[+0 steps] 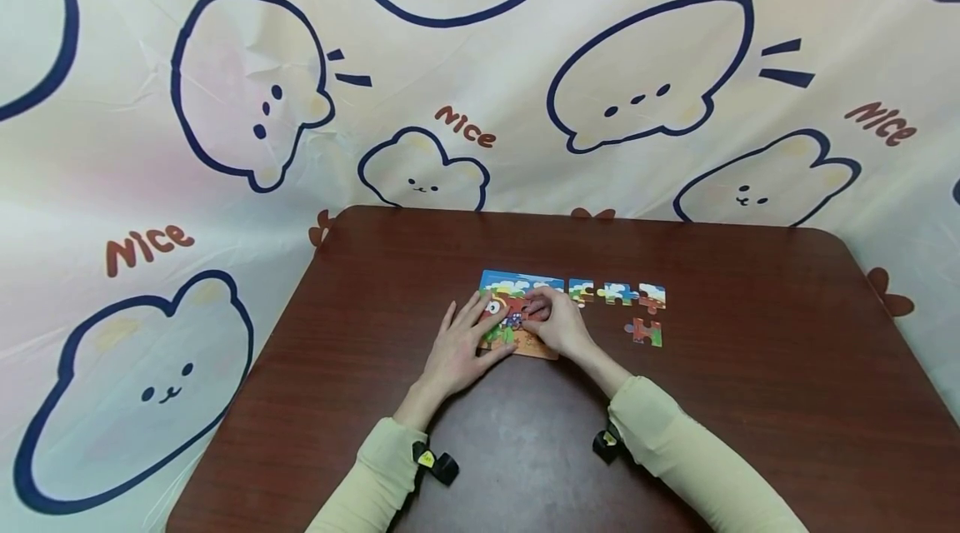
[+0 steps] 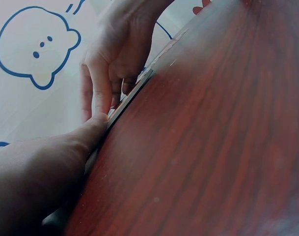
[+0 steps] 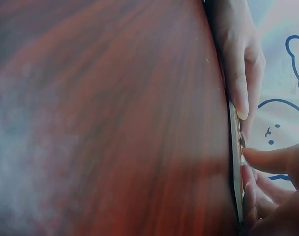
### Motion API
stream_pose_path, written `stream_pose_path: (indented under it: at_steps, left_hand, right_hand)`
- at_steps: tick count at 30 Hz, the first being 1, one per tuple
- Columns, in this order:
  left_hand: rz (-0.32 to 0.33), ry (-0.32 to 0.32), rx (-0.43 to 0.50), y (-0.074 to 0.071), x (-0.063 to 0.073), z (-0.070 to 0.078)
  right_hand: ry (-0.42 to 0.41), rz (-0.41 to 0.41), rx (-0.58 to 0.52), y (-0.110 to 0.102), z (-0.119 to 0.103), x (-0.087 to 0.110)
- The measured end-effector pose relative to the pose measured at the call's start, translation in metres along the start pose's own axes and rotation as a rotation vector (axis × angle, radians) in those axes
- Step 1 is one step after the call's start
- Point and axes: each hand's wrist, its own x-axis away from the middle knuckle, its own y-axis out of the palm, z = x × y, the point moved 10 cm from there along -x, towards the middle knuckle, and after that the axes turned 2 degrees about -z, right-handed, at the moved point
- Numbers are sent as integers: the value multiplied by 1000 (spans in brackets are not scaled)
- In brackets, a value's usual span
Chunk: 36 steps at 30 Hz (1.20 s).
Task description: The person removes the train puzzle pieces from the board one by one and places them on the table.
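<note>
A jigsaw puzzle board (image 1: 537, 351) lies on the table, its picture showing blue sky, a red figure and sandy ground. My left hand (image 1: 453, 354) rests on its left side with fingers spread, the thumb along the near edge. From the right, my right hand (image 1: 561, 323) reaches over the board, its thumb and fingers bent around a small puzzle piece (image 3: 242, 139) close over the surface. The hand covers much of that piece. In the left wrist view the board's edge (image 2: 132, 97) shows side-on, with the right hand's fingertips down at it.
Right of the board lie loose pieces: a sky piece (image 1: 581, 291), another sky piece (image 1: 617, 293), a corner piece (image 1: 652, 297) and a red-green piece (image 1: 647, 332) below them. The brown table (image 1: 750, 366) ends at a printed curtain (image 1: 517, 83) behind.
</note>
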Motion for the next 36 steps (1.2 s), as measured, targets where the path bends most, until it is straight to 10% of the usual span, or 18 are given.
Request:
stream_pose_path:
  at_steps: [20, 36]
  left_hand:
    - [-11, -22, 17, 2, -1, -2]
    - [-7, -22, 19, 1, -1, -2]
  right_hand:
    - [5, 9, -4, -49, 19, 24]
    - [-60, 100, 219, -108, 40, 60]
